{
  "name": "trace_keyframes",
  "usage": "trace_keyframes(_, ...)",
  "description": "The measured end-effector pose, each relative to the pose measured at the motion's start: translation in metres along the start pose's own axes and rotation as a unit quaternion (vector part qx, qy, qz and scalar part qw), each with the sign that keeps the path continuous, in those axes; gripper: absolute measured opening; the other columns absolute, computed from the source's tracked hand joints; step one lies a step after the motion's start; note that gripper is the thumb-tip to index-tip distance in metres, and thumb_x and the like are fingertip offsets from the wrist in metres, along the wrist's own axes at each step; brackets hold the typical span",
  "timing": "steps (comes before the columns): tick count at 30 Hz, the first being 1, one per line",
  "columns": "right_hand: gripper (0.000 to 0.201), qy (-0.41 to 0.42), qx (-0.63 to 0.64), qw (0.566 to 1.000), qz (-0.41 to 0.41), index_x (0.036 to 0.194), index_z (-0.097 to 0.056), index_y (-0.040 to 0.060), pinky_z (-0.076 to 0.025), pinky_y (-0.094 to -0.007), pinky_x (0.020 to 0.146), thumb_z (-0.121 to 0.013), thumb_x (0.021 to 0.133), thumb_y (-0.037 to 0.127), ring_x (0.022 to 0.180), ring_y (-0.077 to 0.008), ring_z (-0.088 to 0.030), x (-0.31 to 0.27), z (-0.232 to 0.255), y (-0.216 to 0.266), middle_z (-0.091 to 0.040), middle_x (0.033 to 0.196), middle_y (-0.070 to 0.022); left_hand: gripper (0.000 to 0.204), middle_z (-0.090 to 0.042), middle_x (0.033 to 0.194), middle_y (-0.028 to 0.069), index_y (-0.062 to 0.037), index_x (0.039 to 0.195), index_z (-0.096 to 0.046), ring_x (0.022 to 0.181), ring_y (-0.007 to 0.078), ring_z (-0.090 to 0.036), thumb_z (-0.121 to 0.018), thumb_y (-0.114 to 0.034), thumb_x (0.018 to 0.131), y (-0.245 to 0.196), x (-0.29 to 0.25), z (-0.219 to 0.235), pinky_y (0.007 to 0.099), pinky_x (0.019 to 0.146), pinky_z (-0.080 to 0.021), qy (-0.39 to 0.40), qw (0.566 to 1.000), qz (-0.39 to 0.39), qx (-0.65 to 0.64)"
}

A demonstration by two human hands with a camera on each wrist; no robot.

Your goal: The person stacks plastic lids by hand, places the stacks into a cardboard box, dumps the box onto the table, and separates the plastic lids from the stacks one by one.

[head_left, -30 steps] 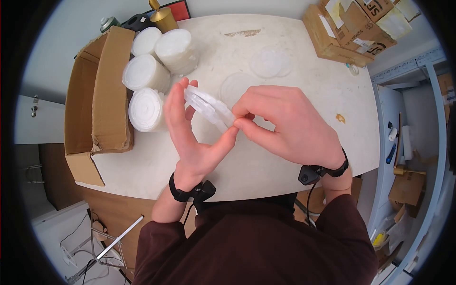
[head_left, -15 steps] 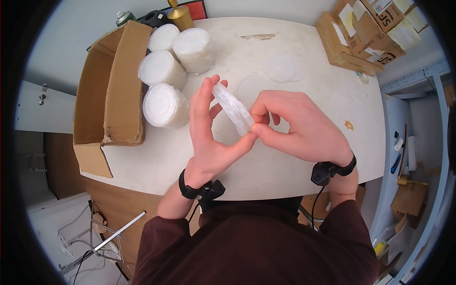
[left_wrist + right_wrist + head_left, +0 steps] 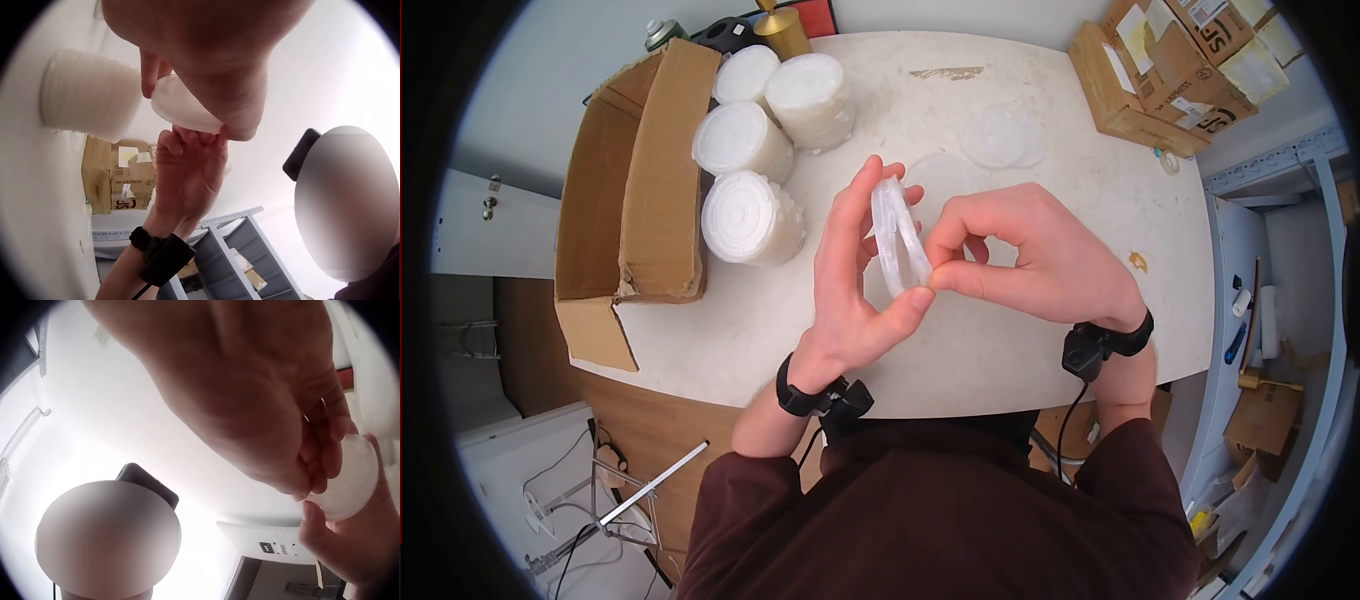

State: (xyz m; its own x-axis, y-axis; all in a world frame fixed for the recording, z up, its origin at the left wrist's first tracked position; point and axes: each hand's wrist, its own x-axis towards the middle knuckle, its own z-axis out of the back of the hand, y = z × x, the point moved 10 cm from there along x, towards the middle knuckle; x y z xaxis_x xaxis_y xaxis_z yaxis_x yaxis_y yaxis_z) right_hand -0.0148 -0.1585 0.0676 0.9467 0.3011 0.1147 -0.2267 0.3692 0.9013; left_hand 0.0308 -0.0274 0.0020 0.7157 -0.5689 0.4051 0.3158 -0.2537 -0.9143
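Note:
A few translucent round plastic lids [image 3: 890, 240] are held on edge above the table, fanned slightly apart at the top in the head view. My left hand [image 3: 845, 310] grips them by the rim, thumb at the near edge and fingers at the far side. With thumb and forefinger, my right hand [image 3: 1040, 255] pinches the near right edge beside the left thumb. The left wrist view shows a pale lid face [image 3: 181, 109] between both hands. In the right wrist view the round lid [image 3: 353, 481] is partly covered by the right fingers.
Several stacks of white lids [image 3: 745, 220] stand at the left, beside an open cardboard box [image 3: 662, 180]. Loose clear lids [image 3: 1000, 137] lie flat on the table [image 3: 990, 370] beyond the hands. Taped cartons [image 3: 1160, 90] occupy the back right corner, near a grey shelf [image 3: 1250, 220].
The lids have turned more upright, and a gap between them that had closed shows again. The left hand has shifted right, closer to the right hand; the head view has swung a little.

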Motion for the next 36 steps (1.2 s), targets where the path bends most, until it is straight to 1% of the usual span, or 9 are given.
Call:
trace_keyframes(5,0.005,-0.023,-0.004,1.0,0.001,0.098,-0.07,0.0041,-0.053,-0.033,0.071,-0.073,0.095,0.007,0.078,-0.017,-0.066,-0.002,0.0,0.005,-0.071,0.088,-0.0027,0.114,-0.043,0.169,0.0224,-0.0065,0.177,-0.024,0.146,0.0378,-0.06,-0.088,-0.035,0.087,0.003,0.0,0.001,0.0492,0.108,-0.059,-0.004,1.0,0.01,-0.005)
trace_keyframes(11,0.009,-0.099,-0.017,0.995,-0.01,0.103,-0.06,0.0033,-0.053,-0.0338,0.065,-0.066,0.099,0.008,0.076,-0.0202,-0.067,-0.004,0.008,-0.003,-0.072,0.087,-0.0069,0.12,-0.039,0.173,0.0207,-0.0078,0.176,-0.025,0.153,0.0342,-0.049,-0.096,-0.019,0.08,-0.015,0.0,0.013,0.0503,0.112,-0.058,-0.055,0.98,-0.093,0.166)
trace_keyframes(14,0.009,-0.111,0.006,0.993,-0.031,0.105,-0.06,0.0023,-0.054,-0.0339,0.066,-0.065,0.1,0.008,0.078,-0.0199,-0.068,-0.004,0.014,-0.011,-0.073,0.089,-0.0083,0.119,-0.038,0.172,0.0199,-0.0076,0.176,-0.026,0.153,0.0337,-0.049,-0.095,-0.018,0.08,-0.011,-0.001,0.015,0.0504,0.112,-0.057,-0.078,0.98,-0.08,0.167)
trace_keyframes(18,0.011,-0.116,0.009,0.993,0.003,0.108,-0.064,0.0015,-0.055,-0.0324,0.067,-0.067,0.1,0.009,0.082,-0.0172,-0.069,0.0,0.012,-0.001,-0.073,0.091,-0.0072,0.116,-0.039,0.17,0.0188,-0.0075,0.175,-0.027,0.152,0.0333,-0.05,-0.094,-0.017,0.08,-0.011,-0.001,0.019,0.0503,0.111,-0.057,-0.094,0.975,-0.071,0.188)
trace_keyframes(25,0.008,-0.101,-0.029,0.994,-0.01,0.103,-0.067,0.0023,-0.056,-0.0331,0.07,-0.069,0.099,0.008,0.085,-0.0163,-0.069,-0.001,0.01,-0.001,-0.072,0.093,-0.005,0.114,-0.04,0.169,0.0187,-0.0077,0.176,-0.026,0.15,0.0333,-0.051,-0.091,-0.019,0.083,-0.009,-0.001,0.018,0.0506,0.112,-0.057,-0.078,0.981,-0.06,0.168)
trace_keyframes(27,0.009,-0.091,-0.023,0.995,0.01,0.104,-0.066,0.002,-0.057,-0.0352,0.07,-0.069,0.1,0.009,0.083,-0.0202,-0.068,0.0,0.006,0.0,-0.07,0.092,-0.0069,0.115,-0.039,0.17,0.0189,-0.0077,0.176,-0.025,0.151,0.034,-0.051,-0.092,-0.02,0.083,-0.01,-0.001,0.017,0.051,0.112,-0.056,-0.07,0.982,-0.053,0.169)
trace_keyframes(29,0.008,-0.078,-0.032,0.996,0.011,0.105,-0.067,0.0027,-0.056,-0.0349,0.073,-0.068,0.099,0.008,0.083,-0.0212,-0.067,0.0,0.003,0.002,-0.071,0.094,-0.0057,0.115,-0.037,0.172,0.02,-0.0081,0.178,-0.022,0.152,0.0363,-0.05,-0.089,-0.024,0.087,0.002,-0.001,0.014,0.0517,0.114,-0.054,-0.061,0.996,0.01,0.07)
trace_keyframes(32,0.009,-0.061,-0.042,0.997,0.025,0.107,-0.066,0.0034,-0.055,-0.0353,0.075,-0.067,0.098,0.005,0.084,-0.0232,-0.066,0.0,-0.001,0.003,-0.07,0.096,-0.0053,0.113,-0.036,0.173,0.0215,-0.0078,0.179,-0.018,0.153,0.038,-0.049,-0.086,-0.028,0.091,0.005,0.0,0.009,0.0526,0.116,-0.052,-0.042,0.998,0.049,-0.01)
trace_keyframes(36,0.01,-0.055,-0.032,0.997,0.053,0.107,-0.063,0.0034,-0.055,-0.0362,0.077,-0.066,0.097,0.004,0.085,-0.0246,-0.065,0.001,-0.002,0.007,-0.069,0.099,-0.0063,0.111,-0.037,0.172,0.0224,-0.0075,0.179,-0.017,0.154,0.0377,-0.048,-0.084,-0.03,0.093,0.009,-0.001,0.01,0.0535,0.119,-0.05,-0.025,0.998,0.06,-0.015)
